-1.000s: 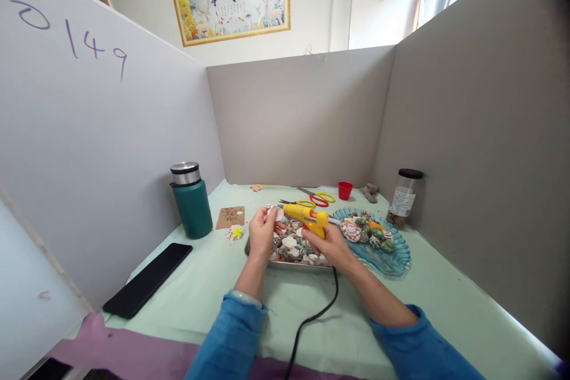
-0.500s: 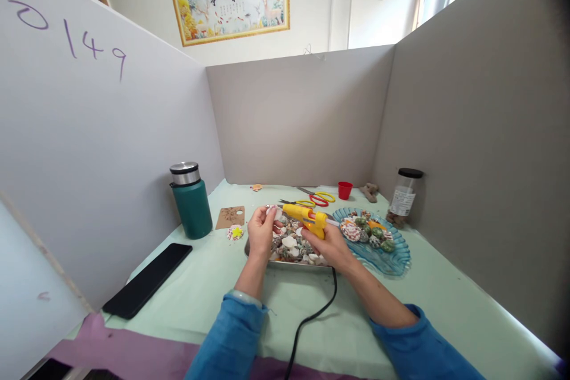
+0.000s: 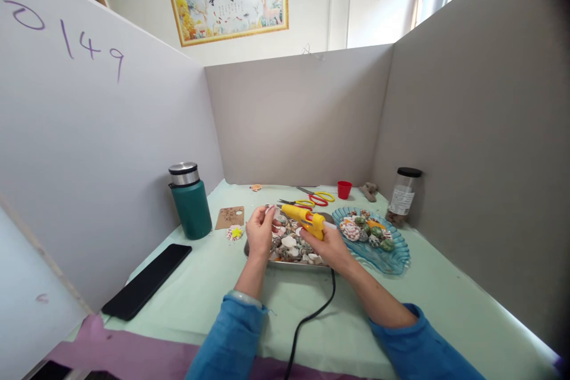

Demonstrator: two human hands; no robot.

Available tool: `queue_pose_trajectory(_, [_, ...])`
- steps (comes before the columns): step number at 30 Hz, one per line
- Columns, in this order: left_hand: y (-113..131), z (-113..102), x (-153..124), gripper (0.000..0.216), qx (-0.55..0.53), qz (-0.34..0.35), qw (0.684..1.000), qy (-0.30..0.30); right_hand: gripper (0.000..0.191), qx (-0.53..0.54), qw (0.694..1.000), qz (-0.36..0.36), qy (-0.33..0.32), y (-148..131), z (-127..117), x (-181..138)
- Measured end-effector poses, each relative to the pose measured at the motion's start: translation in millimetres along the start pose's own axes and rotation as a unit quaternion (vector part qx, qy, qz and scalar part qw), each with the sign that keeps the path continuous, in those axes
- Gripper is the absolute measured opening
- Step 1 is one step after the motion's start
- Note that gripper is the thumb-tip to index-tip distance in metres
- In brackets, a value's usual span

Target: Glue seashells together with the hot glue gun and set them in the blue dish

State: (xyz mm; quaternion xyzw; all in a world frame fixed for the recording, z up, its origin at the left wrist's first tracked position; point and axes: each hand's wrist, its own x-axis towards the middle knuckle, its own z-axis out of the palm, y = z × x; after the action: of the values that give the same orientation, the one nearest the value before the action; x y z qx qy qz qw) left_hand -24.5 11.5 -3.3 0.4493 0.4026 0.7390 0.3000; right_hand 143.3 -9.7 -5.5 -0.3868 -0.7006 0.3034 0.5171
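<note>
My right hand grips a yellow hot glue gun, its nozzle pointing left. A pale glue stick pokes out of the back of the gun, and a black cord runs down toward me. Between the fingertips of my left hand is a small whitish piece, apparently a shell, close to the nozzle; whether they touch I cannot tell. Both hands are over a metal tray heaped with shells, partly hidden by them.
A blue plate of shells lies right of the tray. Behind are scissors, a red cup and a jar. To the left are a brown card, a decorated disc, a green bottle and a black phone.
</note>
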Motion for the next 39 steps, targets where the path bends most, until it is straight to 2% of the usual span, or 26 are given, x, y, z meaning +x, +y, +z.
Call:
queue_pose_trajectory(7, [0,0,1,0.028,0.005,0.001,1.000,0.006,0.032,-0.011,1.000,-0.024,0.002,9,1,1])
queue_pose_trajectory(22, [3,0,-1,0.030,0.003,-0.004,1.000,-0.005,0.030,-0.018,1.000,-0.017,0.003,5,0,0])
queue_pose_trajectory(39, [0,0,-3,0.030,0.040,-0.030,0.998,-0.040,0.032,-0.008,1.000,-0.010,-0.001,16,4,-1])
